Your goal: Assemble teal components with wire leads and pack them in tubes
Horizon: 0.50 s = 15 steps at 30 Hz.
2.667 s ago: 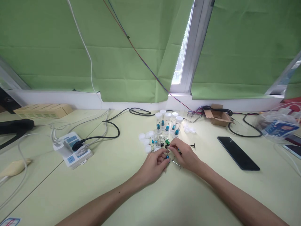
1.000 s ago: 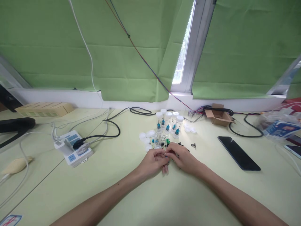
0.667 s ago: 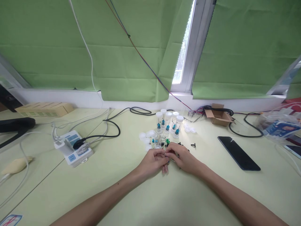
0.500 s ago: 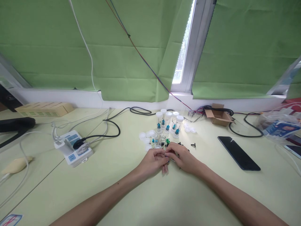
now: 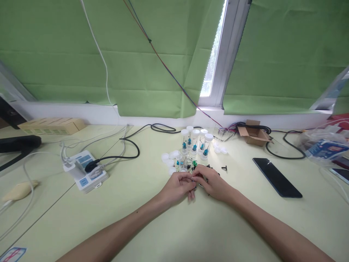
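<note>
My left hand (image 5: 178, 186) and my right hand (image 5: 211, 182) meet at the fingertips, both closed in a pinch. Whatever small piece lies between them is mostly hidden; only a dark bit shows below the fingers. Just beyond stands an uncapped clear tube (image 5: 183, 165). Behind it are several upright clear tubes (image 5: 206, 147) with white lids, each with a teal part and thin rods inside. Small green parts (image 5: 194, 163) and black bits lie by my right fingers. Loose white caps (image 5: 165, 157) rest to the left. A black T-shaped piece (image 5: 224, 167) lies right of my right hand.
A black phone (image 5: 276, 177) lies to the right, with a small open cardboard box (image 5: 253, 136) behind it. On the left sits a white power strip (image 5: 88, 178) with plugs and cables. More white caps (image 5: 220, 148) lie behind, and a clear bag (image 5: 323, 145) is at far right.
Both hands stay together in nearly the same place, with only a very slight shift at the fingertips. The tubes and loose parts have not moved.
</note>
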Available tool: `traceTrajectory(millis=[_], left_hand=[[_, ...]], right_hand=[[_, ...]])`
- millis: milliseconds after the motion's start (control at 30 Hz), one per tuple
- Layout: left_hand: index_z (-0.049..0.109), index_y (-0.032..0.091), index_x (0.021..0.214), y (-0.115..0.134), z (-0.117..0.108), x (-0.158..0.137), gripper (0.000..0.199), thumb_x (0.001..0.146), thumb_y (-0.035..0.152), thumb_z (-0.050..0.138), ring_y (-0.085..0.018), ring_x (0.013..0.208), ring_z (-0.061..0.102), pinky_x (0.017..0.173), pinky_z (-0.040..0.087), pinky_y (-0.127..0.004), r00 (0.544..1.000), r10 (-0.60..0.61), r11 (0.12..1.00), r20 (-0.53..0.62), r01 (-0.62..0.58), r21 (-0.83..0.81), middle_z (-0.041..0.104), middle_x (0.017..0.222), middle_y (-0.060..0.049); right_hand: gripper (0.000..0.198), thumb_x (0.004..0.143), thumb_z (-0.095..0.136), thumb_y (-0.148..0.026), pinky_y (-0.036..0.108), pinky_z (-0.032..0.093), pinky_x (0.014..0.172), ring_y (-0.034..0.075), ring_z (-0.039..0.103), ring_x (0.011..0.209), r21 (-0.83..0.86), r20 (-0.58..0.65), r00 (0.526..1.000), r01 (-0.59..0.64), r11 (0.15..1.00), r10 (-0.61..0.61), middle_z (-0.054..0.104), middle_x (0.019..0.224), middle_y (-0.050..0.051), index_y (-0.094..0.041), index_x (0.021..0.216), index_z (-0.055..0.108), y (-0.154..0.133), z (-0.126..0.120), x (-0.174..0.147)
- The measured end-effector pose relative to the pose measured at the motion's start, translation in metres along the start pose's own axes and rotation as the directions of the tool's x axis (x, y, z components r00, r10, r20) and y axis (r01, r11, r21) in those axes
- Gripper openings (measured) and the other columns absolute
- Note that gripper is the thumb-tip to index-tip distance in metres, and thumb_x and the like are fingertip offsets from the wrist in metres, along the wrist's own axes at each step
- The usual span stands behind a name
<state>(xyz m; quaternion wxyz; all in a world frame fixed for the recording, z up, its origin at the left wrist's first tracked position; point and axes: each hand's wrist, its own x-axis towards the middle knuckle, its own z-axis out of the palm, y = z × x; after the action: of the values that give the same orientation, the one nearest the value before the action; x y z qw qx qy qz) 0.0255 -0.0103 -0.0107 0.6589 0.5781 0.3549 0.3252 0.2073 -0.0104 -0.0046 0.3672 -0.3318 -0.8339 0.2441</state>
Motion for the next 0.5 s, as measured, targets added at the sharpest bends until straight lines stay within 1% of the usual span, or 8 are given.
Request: traceTrajectory(millis=[300,500], left_hand=[[0.066,0.010,0.085,0.0001,-0.0002,0.0002,0.029,0.077,0.038,0.073,-0.015,0.047,0.061,0.047,0.048,-0.025,1.000,0.015,1.000,-0.003,-0.015,0.005,0.061,0.055,-0.002],[0.067,0.010,0.086,0.0006,-0.0002,-0.0002,0.030,0.078,0.038,0.072,-0.015,0.048,0.061,0.047,0.048,-0.025,1.000,0.018,1.000,0.004,-0.018,0.007,0.061,0.056,-0.002]], right_hand=[[0.016,0.099,0.043,-0.022,0.029,0.046,0.068,0.017,0.057,0.076,-0.014,0.012,1.000,-0.013,1.000,0.014,0.061,0.085,0.004,-0.020,0.090,0.057,-0.0016,-0.0014,0.0000],[0.016,0.099,0.043,-0.021,0.028,0.045,0.067,0.017,0.056,0.076,-0.019,0.015,1.000,-0.020,1.000,0.021,0.060,0.084,0.003,-0.021,0.090,0.056,-0.0027,-0.0018,0.0003]])
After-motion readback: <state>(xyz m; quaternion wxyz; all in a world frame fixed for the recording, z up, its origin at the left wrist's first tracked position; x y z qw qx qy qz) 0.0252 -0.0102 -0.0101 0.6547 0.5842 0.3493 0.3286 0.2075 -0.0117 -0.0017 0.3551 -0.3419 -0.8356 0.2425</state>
